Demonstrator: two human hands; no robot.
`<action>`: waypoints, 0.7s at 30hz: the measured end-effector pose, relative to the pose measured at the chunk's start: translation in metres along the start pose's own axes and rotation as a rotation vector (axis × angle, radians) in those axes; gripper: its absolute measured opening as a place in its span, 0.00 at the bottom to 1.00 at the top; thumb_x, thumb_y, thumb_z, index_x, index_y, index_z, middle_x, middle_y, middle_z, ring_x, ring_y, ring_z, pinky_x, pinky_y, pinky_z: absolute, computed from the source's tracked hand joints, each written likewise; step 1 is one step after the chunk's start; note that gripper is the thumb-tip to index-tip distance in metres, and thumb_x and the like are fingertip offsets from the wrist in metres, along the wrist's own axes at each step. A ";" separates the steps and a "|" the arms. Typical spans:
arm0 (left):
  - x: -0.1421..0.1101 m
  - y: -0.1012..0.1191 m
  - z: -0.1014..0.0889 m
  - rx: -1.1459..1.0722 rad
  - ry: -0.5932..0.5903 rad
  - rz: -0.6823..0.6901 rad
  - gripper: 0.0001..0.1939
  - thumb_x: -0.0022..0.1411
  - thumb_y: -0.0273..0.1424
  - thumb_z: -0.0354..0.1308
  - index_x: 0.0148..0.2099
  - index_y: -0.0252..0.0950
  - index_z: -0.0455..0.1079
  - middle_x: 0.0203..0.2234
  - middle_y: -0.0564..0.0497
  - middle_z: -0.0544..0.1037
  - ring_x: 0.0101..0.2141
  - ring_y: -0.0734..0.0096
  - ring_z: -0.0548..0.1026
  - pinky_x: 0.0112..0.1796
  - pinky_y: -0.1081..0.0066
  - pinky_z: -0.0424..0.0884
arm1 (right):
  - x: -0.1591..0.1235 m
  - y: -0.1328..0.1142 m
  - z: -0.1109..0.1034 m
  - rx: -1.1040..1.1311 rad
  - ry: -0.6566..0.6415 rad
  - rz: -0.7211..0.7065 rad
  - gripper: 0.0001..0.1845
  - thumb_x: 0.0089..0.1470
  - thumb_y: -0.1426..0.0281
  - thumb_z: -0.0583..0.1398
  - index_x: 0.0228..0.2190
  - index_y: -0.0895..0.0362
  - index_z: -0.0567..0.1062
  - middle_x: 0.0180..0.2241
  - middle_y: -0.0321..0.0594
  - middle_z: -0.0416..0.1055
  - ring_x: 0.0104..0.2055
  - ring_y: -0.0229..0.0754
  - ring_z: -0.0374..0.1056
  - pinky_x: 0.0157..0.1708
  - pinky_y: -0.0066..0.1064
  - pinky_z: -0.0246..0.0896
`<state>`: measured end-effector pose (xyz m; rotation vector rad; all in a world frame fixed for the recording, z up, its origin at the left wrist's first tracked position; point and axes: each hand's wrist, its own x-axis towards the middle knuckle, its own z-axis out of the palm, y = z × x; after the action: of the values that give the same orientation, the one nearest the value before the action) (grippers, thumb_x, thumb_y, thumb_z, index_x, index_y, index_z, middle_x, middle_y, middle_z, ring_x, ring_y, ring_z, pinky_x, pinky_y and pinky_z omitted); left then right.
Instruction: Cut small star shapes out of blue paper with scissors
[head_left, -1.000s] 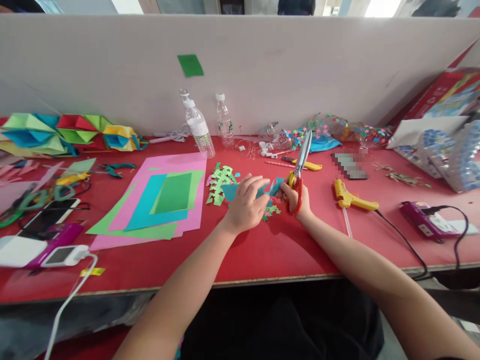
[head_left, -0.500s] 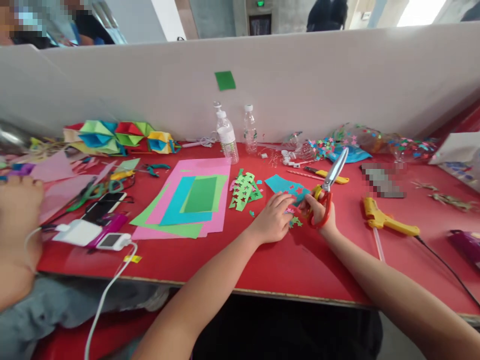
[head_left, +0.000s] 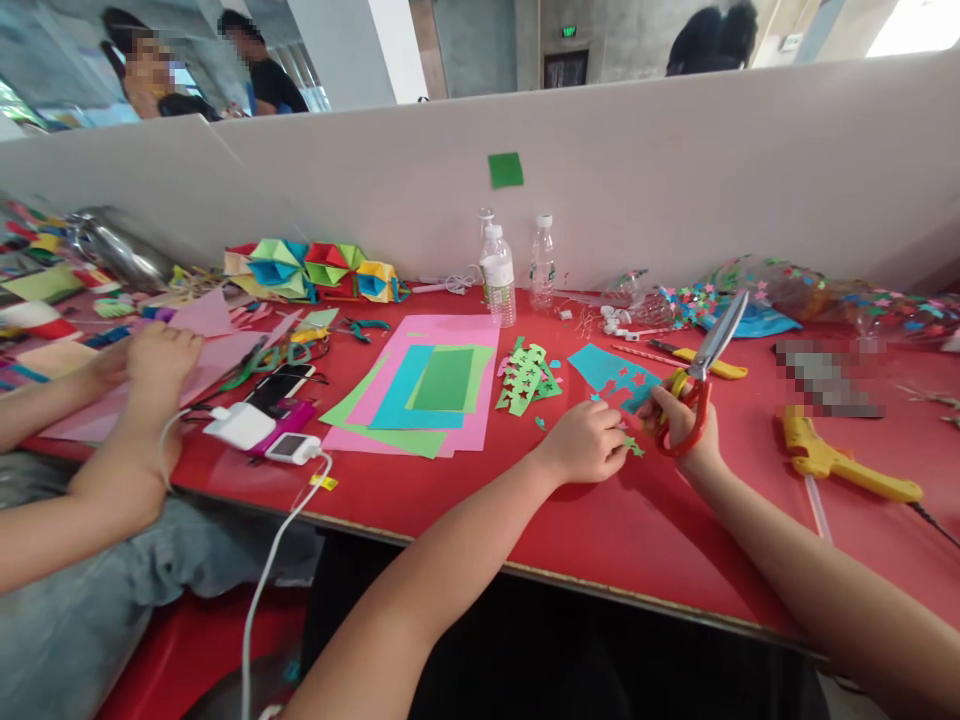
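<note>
In the head view, my right hand (head_left: 691, 430) is wrapped around the red and yellow handles of the scissors (head_left: 720, 338), whose blades point up and away. Its fingertips are at the near right corner of a blue paper sheet (head_left: 606, 368) with star-shaped holes. My left hand (head_left: 589, 442) rests on the table, its fingers curled down beside small green paper stars (head_left: 634, 447); whatever lies under the fingertips is hidden. Green paper scraps (head_left: 525, 376) with star cut-outs lie beyond it to the left.
Stacked coloured paper (head_left: 442, 385) lies left of centre. Plastic bottles (head_left: 498, 275) stand by the partition. A yellow glue gun (head_left: 840, 460), a blurred flat object (head_left: 829, 380) and a yellow cutter (head_left: 712, 362) lie right. A co-worker's arms (head_left: 127, 420) rest at left, near a white cable (head_left: 274, 550).
The view has swung left, showing more of the co-worker. My left hand has drawn back slightly from the blue sheet. The scissors remain in my right hand.
</note>
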<state>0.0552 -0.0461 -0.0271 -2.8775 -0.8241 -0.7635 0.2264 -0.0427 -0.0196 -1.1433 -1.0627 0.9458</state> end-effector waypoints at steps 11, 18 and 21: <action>0.002 0.016 0.011 -0.379 -0.180 -0.668 0.35 0.66 0.49 0.47 0.65 0.28 0.55 0.68 0.31 0.50 0.69 0.48 0.45 0.65 0.50 0.43 | 0.003 -0.018 0.000 0.112 -0.061 -0.059 0.09 0.47 0.68 0.64 0.25 0.55 0.68 0.16 0.34 0.71 0.13 0.34 0.60 0.13 0.27 0.58; 0.016 0.006 0.014 -0.942 0.104 -0.728 0.31 0.55 0.32 0.61 0.61 0.35 0.60 0.66 0.36 0.57 0.67 0.53 0.52 0.64 0.54 0.49 | -0.002 -0.040 0.008 0.148 -0.130 -0.077 0.10 0.48 0.69 0.64 0.23 0.55 0.67 0.15 0.33 0.69 0.13 0.35 0.59 0.15 0.28 0.59; 0.018 -0.002 -0.001 -1.426 0.231 -0.661 0.31 0.47 0.27 0.65 0.55 0.39 0.63 0.57 0.41 0.69 0.58 0.54 0.66 0.56 0.55 0.63 | -0.001 -0.046 0.007 0.153 -0.167 -0.083 0.10 0.50 0.70 0.64 0.23 0.55 0.67 0.13 0.32 0.67 0.13 0.34 0.59 0.16 0.29 0.60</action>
<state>0.0674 -0.0356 -0.0181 -3.2416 -1.7359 -2.5734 0.2215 -0.0504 0.0256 -0.9004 -1.1422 1.0512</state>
